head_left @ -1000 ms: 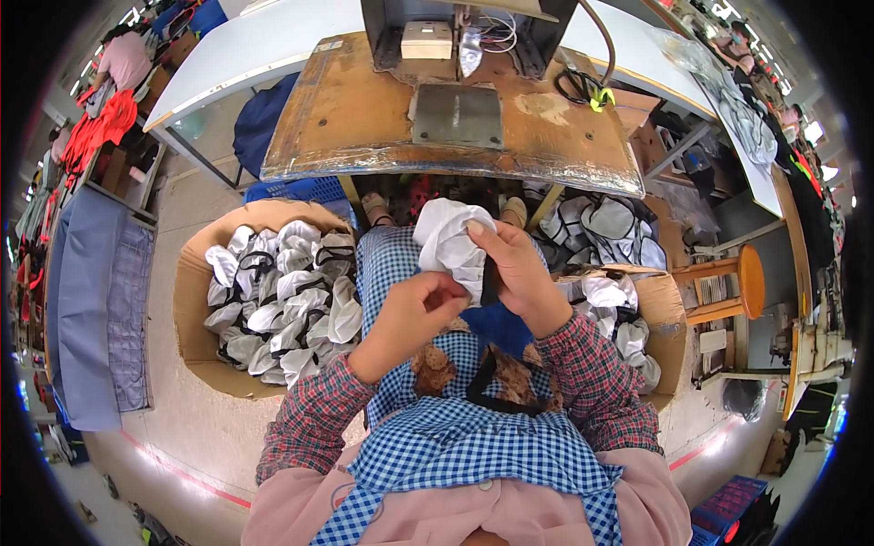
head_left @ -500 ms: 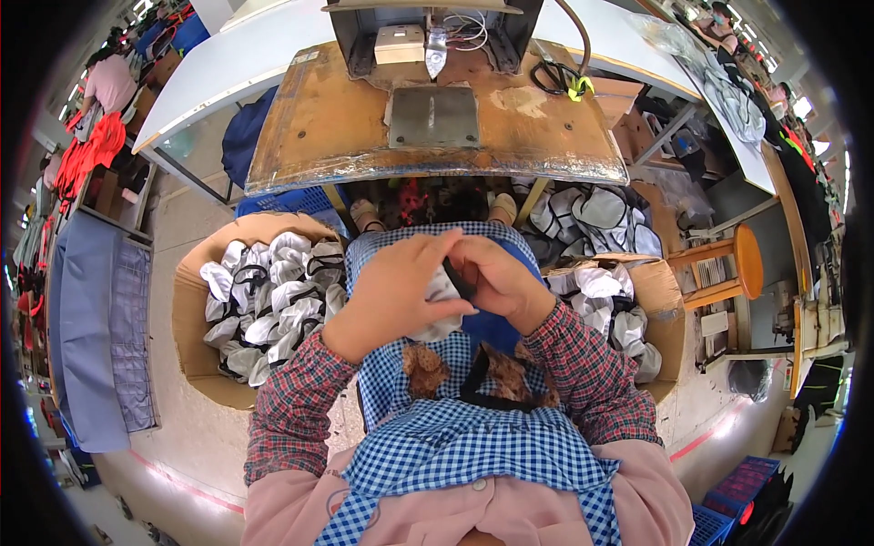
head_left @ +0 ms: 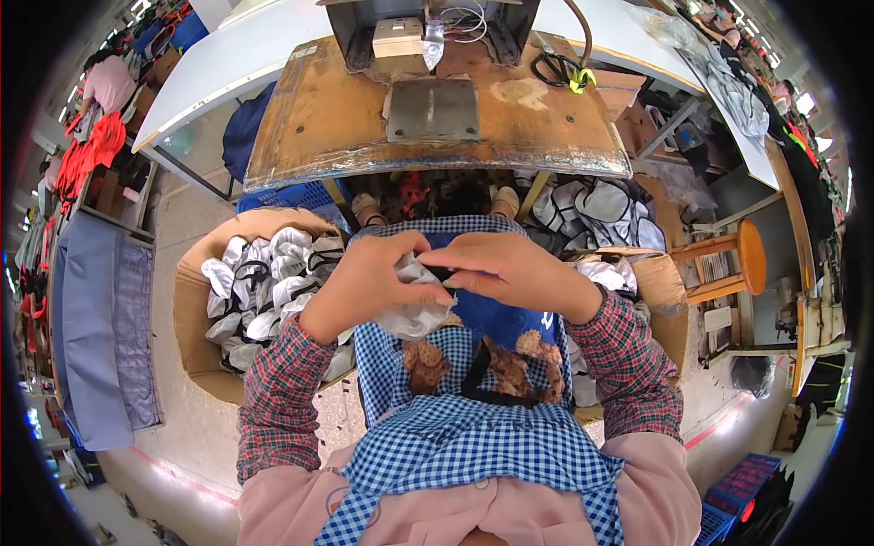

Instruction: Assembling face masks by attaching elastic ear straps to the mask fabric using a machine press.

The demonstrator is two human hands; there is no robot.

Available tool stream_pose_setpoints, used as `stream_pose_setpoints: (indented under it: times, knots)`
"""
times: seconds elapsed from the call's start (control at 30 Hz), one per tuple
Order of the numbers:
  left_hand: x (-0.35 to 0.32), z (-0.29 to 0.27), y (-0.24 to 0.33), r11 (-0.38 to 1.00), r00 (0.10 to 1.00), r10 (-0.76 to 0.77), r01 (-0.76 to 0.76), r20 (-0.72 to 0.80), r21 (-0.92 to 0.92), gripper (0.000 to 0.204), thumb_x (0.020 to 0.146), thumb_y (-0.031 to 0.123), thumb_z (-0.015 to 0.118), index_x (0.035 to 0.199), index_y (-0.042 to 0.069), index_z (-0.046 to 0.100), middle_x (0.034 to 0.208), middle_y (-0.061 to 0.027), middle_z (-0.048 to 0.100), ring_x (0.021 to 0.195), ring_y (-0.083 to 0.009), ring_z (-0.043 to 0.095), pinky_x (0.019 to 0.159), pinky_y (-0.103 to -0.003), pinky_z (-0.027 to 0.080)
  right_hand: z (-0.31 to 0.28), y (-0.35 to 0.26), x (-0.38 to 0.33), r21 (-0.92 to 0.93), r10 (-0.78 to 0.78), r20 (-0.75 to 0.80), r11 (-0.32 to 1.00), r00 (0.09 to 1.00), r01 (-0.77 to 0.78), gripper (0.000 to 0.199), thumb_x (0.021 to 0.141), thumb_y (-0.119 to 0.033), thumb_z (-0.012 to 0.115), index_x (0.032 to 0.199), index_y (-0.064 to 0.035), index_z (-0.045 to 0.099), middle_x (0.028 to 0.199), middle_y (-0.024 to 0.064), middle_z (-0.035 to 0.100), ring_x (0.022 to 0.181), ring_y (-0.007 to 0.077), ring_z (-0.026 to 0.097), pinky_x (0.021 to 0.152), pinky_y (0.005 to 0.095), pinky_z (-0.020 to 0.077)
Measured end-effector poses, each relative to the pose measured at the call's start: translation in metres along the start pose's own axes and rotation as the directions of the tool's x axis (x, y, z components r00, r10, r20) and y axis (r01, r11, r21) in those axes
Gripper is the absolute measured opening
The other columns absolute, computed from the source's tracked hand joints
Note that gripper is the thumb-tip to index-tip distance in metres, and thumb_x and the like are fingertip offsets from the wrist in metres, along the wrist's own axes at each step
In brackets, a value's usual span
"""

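Observation:
My left hand [head_left: 369, 280] and my right hand [head_left: 514, 271] meet over my lap, both gripping one white fabric piece [head_left: 414, 314] with a dark trim. The cloth bunches under my left palm and hangs a little below it. My right fingers pinch its upper edge near my left fingertips. Underneath lies my blue checked apron [head_left: 455, 428].
A cardboard box [head_left: 196, 350] full of several white fabric pieces stands at my left. Another box [head_left: 669, 300] with similar pieces is at my right. Ahead is a worn wooden worktable [head_left: 319, 136] with a metal plate [head_left: 433, 109] and a machine. A wooden stool [head_left: 737, 259] stands at the right.
Both hands have come down from chest height toward my lap, folding the white piece smaller. The raised cloth is now bunched between them.

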State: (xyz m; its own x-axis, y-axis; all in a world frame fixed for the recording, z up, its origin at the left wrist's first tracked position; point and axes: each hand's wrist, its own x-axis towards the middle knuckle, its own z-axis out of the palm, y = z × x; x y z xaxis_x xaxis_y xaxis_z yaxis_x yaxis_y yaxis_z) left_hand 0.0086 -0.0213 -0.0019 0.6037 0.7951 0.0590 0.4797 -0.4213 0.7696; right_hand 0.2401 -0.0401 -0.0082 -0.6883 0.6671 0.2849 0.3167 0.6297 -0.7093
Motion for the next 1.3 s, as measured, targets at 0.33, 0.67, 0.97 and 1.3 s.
stream_pose_setpoints:
  times: [0.33,0.67,0.97,1.3]
  knots:
    - [0.016,0.009,-0.007,0.946,0.942,0.312,-0.320,0.125,0.050,0.040,0.067,0.030,0.083,0.083,0.000,0.060,0.075,-0.0104,0.060,0.068,-0.0254,0.057,0.065,-0.032,0.044,-0.003,0.005,0.000,-0.027,-0.043,0.017,0.999,0.999,0.044,0.018,0.088,-0.017,0.063,0.100,-0.0052,0.068,0.088,0.0115,0.068,0.078,0.0295,0.066,0.067,0.0353,0.0528]
    - [0.031,-0.008,-0.001,0.985,0.934,0.049,0.013,0.353,-0.171,0.030,0.068,0.019,0.065,0.091,-0.001,0.062,0.075,-0.0119,0.062,0.068,-0.0193,0.056,0.065,-0.032,0.046,-0.019,0.002,0.000,-0.122,-0.073,-0.077,0.990,0.994,0.063,0.015,0.088,-0.018,0.064,0.095,-0.0042,0.066,0.085,0.0121,0.067,0.077,0.0294,0.066,0.067,0.0360,0.0536]
    - [0.068,-0.038,-0.019,0.952,0.963,-0.108,0.172,0.248,-0.253,0.025,0.073,0.013,0.056,0.094,-0.001,0.061,0.080,0.0031,0.056,0.075,-0.0047,0.050,0.067,-0.022,0.043,-0.028,0.023,0.022,-0.218,-0.076,-0.359,0.976,0.930,-0.005,0.011,0.090,-0.012,0.062,0.093,-0.0013,0.059,0.083,0.0153,0.063,0.076,0.0340,0.063,0.066,0.0393,0.0514]
    - [0.124,-0.078,-0.030,0.892,0.973,-0.210,0.229,0.091,-0.389,0.028,0.071,0.013,0.052,0.091,-0.003,0.063,0.076,0.0021,0.056,0.067,-0.0086,0.049,0.063,-0.022,0.041,-0.040,0.052,0.069,0.102,0.145,-0.551,0.989,0.822,-0.107,0.012,0.092,-0.010,0.061,0.090,0.0017,0.059,0.069,0.0100,0.060,0.056,0.0142,0.057,0.054,0.0289,0.0464]
